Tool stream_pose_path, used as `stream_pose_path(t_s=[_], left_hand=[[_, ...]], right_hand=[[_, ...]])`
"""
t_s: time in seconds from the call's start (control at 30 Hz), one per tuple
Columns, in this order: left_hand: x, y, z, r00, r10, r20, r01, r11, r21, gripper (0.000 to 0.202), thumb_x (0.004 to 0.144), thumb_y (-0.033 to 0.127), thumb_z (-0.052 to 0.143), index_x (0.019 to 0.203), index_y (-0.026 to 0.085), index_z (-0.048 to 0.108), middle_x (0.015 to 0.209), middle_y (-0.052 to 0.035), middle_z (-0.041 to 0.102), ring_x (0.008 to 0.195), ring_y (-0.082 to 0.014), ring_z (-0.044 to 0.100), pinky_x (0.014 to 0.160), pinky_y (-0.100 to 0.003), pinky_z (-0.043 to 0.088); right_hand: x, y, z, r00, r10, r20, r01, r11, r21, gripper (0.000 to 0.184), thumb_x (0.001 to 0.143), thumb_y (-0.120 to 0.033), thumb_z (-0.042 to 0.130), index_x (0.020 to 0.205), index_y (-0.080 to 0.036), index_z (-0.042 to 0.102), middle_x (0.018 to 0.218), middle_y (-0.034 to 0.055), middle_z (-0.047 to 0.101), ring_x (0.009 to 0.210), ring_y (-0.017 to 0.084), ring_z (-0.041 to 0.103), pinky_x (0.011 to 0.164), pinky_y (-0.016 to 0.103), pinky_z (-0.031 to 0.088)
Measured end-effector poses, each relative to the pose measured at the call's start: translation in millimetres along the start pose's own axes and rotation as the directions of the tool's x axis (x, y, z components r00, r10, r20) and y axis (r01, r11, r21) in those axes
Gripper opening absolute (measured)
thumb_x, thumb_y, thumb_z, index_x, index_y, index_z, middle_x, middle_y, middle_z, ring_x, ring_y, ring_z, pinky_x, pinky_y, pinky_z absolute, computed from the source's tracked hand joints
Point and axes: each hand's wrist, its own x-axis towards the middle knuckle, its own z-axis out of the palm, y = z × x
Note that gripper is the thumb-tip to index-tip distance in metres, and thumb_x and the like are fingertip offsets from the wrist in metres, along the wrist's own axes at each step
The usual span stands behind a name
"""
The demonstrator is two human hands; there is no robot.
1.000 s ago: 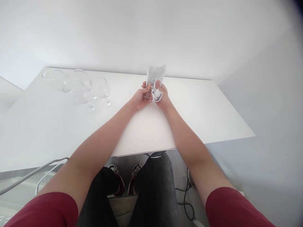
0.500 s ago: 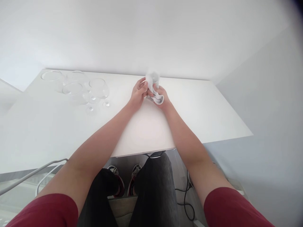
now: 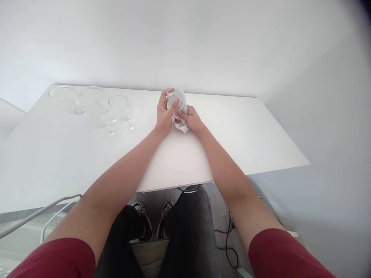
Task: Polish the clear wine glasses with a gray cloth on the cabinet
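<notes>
Over the far middle of the white table, my left hand grips a clear glass, its fingers behind it and its thumb across the front. Whether this glass has a stem cannot be made out. A crumpled white cloth is wrapped against the glass, its lower end hanging down. My right hand is closed on the cloth at the glass's right side, thumb pointing left. The cloth covers part of the glass and some fingertips.
Several clear stemmed glasses stand grouped on the table's left part. A white wall rises behind the table. A grey metal tube curves at lower left. Below the front edge, a black cable lies on the floor.
Both hands have shifted slightly left and turned the glass and cloth. My left thumb now lies across the glass, and the cloth hangs lower between the hands.
</notes>
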Motion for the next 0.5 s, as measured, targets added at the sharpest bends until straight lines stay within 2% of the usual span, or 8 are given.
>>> stream_pose_path(t_s=[0.1,0.17,0.2,0.3,0.4,0.47,0.5], left_hand=[[5.3,-8.0,-2.2,0.991,0.129,-0.027,-0.131,0.989,-0.068,0.053,0.083,0.065,0.084,0.118,0.027,0.069,0.115,-0.0059,0.072,0.11,-0.024,0.071,0.082,-0.032,0.057],[7.9,-13.5,-3.1,0.992,0.124,-0.015,-0.125,0.991,-0.051,0.056,0.079,0.064,0.087,0.117,0.026,0.07,0.114,-0.0066,0.071,0.107,-0.0246,0.072,0.08,-0.032,0.057],[8.8,-15.6,-3.6,0.993,0.122,-0.012,-0.122,0.992,-0.043,0.057,0.079,0.063,0.088,0.118,0.027,0.07,0.112,-0.0065,0.071,0.106,-0.0246,0.073,0.079,-0.032,0.058],[9.8,-18.7,-5.0,0.985,0.173,-0.025,-0.174,0.983,-0.062,0.052,0.081,0.057,0.089,0.12,0.029,0.069,0.11,-0.0051,0.07,0.103,-0.0227,0.073,0.081,-0.032,0.058],[9.8,-18.1,-6.2,0.976,0.213,-0.055,-0.215,0.975,-0.051,0.046,0.085,0.05,0.089,0.12,0.029,0.07,0.112,-0.0048,0.069,0.103,-0.0207,0.071,0.088,-0.032,0.057],[9.6,-16.6,-6.5,0.976,0.198,-0.091,-0.199,0.98,0.001,0.045,0.085,0.047,0.089,0.121,0.028,0.07,0.111,-0.0054,0.07,0.103,-0.0199,0.07,0.089,-0.031,0.056],[9.3,-15.5,-6.3,0.977,0.183,-0.111,-0.181,0.983,0.03,0.045,0.085,0.046,0.089,0.121,0.027,0.071,0.112,-0.0057,0.071,0.103,-0.0196,0.07,0.088,-0.03,0.056]], right_hand=[[-2.2,-3.0,-1.4,0.964,0.128,0.234,-0.168,0.973,0.157,0.062,0.074,-0.081,0.082,0.075,-0.022,0.062,0.059,0.0006,0.06,0.06,0.02,0.061,0.062,0.035,0.055],[-2.7,-2.7,-2.4,0.946,0.151,0.287,-0.205,0.964,0.169,0.062,0.072,-0.08,0.085,0.077,-0.021,0.064,0.06,0.0012,0.062,0.062,0.021,0.063,0.064,0.036,0.057],[-2.4,-1.5,-2.6,0.954,0.145,0.262,-0.191,0.969,0.157,0.061,0.072,-0.078,0.086,0.08,-0.02,0.066,0.062,0.0017,0.064,0.062,0.02,0.064,0.063,0.034,0.057],[0.0,4.2,-0.9,0.997,0.064,0.043,-0.067,0.995,0.074,0.059,0.072,-0.075,0.088,0.087,-0.02,0.069,0.069,0.0017,0.068,0.06,0.017,0.062,0.056,0.029,0.054],[3.9,9.1,2.4,0.998,0.041,-0.051,-0.04,0.999,0.029,0.06,0.072,-0.076,0.087,0.086,-0.021,0.068,0.07,0.0014,0.068,0.062,0.018,0.064,0.056,0.029,0.054],[7.5,12.0,1.3,0.992,0.052,-0.114,-0.049,0.998,0.034,0.062,0.074,-0.079,0.082,0.083,-0.021,0.066,0.071,0.0028,0.069,0.064,0.019,0.066,0.058,0.03,0.056],[9.7,13.6,-1.5,0.982,0.041,-0.183,-0.036,0.999,0.03,0.061,0.077,-0.08,0.079,0.084,-0.021,0.066,0.075,0.0038,0.07,0.069,0.02,0.068,0.061,0.031,0.057]])
